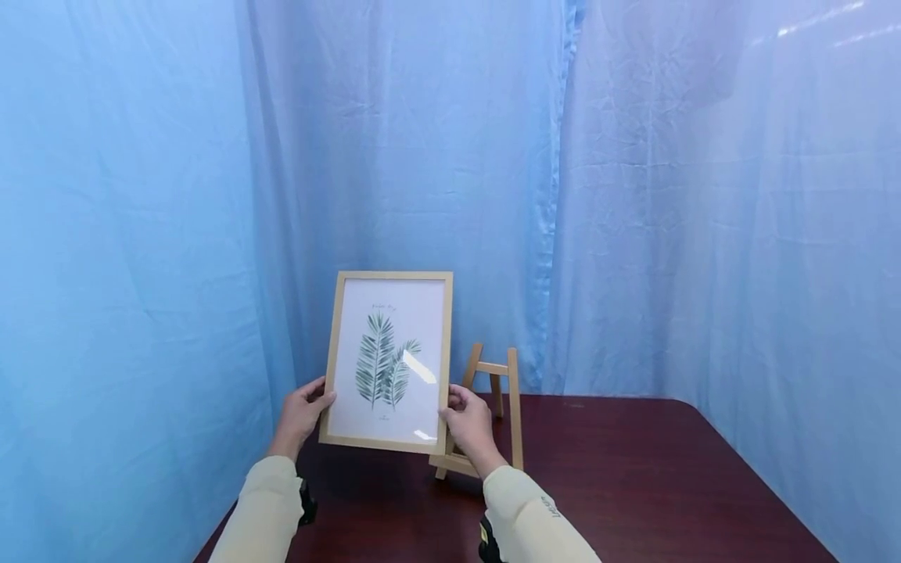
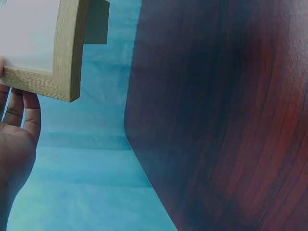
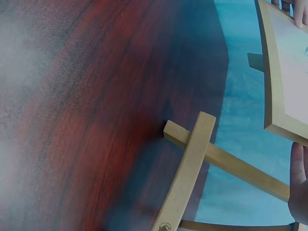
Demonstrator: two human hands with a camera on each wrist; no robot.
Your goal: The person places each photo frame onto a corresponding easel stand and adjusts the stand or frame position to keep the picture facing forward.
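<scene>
A picture frame [image 1: 446, 344] with a pale wood border and a print of green fern leaves is held up in front of the blue curtain, tilted slightly. My left hand [image 1: 301, 413] grips its left side near the bottom, thumb on the front. On the opposite side, my right hand [image 1: 470, 422] pinches the lower right edge. Behind the right hand stands a small wooden easel [image 1: 515, 407], partly hidden by the hand and the frame. Both wrist views show the frame's lower corners, and a flap juts out from its back [image 2: 97, 24].
A dark reddish-brown table [image 1: 619, 461] lies under the easel and the raised frame. Light blue curtains [image 1: 436, 156] hang around its back and sides. The easel's front ledge [image 3: 185, 168] sticks out toward the right wrist camera.
</scene>
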